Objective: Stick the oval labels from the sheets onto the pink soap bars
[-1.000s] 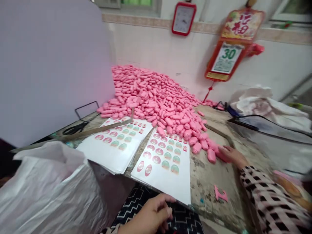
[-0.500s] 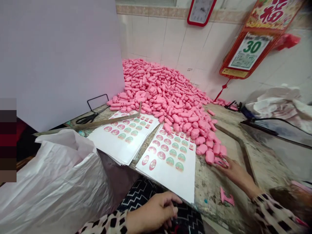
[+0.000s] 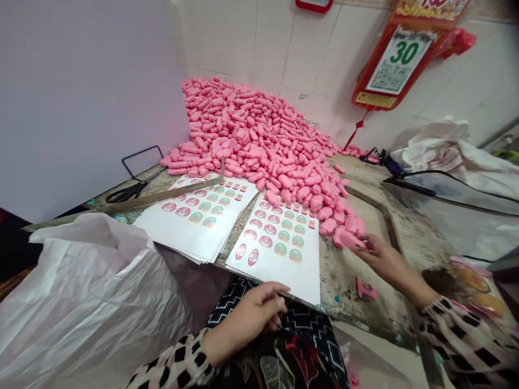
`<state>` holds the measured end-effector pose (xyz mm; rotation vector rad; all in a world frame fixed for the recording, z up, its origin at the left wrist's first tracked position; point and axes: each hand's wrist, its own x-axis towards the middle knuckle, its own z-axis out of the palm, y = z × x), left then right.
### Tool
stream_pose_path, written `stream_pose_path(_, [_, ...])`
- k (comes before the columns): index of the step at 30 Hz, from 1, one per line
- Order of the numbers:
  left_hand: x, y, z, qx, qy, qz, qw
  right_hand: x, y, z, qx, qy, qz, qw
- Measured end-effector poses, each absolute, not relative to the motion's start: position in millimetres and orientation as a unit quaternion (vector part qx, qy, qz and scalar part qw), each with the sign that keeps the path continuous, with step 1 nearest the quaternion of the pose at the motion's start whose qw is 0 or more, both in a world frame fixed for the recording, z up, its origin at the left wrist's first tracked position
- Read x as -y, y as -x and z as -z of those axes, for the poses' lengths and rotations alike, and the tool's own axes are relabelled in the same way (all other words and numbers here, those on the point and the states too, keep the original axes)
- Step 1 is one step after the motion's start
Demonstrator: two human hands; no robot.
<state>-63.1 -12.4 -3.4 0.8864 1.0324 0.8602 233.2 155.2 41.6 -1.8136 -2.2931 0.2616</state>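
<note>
Pinching pink piece [image 3: 344, 237] by its right end: right hand [image 3: 375, 255], at front-right edge of pink pile [image 3: 255, 135]. Piece's long axis runs sideways, dipping slightly toward the hand; other end points left. Left hand [image 3: 257, 308] half curled over lap [image 3: 310, 327]; can't tell if fingertips meet. Left sheet stack [image 3: 178, 237] and right sheet stack [image 3: 284, 275]: pink and green labels, print too small. Calendar [image 3: 399, 59] reads 30.

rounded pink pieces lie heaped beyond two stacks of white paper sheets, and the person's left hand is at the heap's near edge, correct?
Wrong hand: the head view shows the right hand at that edge. The rounded pink pieces do lie heaped beyond two stacks of white paper sheets.
</note>
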Motion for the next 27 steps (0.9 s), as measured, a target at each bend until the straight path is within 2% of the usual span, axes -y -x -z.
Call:
stream_pose_path(2, [7, 72, -4, -0.489, -0.395, -0.443, 0.639, -134, -199, -51, 0.789, 0.541, -0.251, 0.145])
stream_pose_path(4, [3, 80, -14, -0.511, -0.427, -0.475, 0.575, -113, -162, -58, 0.799, 0.452, -0.375, 0.129])
stream_pose_path(6, [1, 88, -22, -0.496, -0.461, -0.459, 0.575, -96, -128, -62, 0.802, 0.402, -0.425, 0.124])
stream_pose_path(10, [9, 102, -24, -0.454, -0.468, -0.407, 0.64, -77, -84, -58, 0.794, 0.35, -0.479, 0.134])
stream_pose_path(16, [29, 112, -9, -0.443, -0.334, -0.383, 0.738, -37, -44, -39, 0.806, 0.326, -0.456, 0.189])
stream_pose_path(20, [30, 114, -9, -0.444, -0.352, -0.337, 0.752, -29, -34, -31, 0.818, 0.321, -0.44, 0.185])
stream_pose_path(23, [28, 120, -9, -0.532, -0.395, -0.351, 0.661, -52, -40, -20, 0.792, 0.408, -0.412, 0.195])
stream_pose_path(27, [23, 128, -5, -0.638, -0.555, -0.352, 0.401, -83, -45, -6, 0.797, 0.517, -0.274, 0.151])
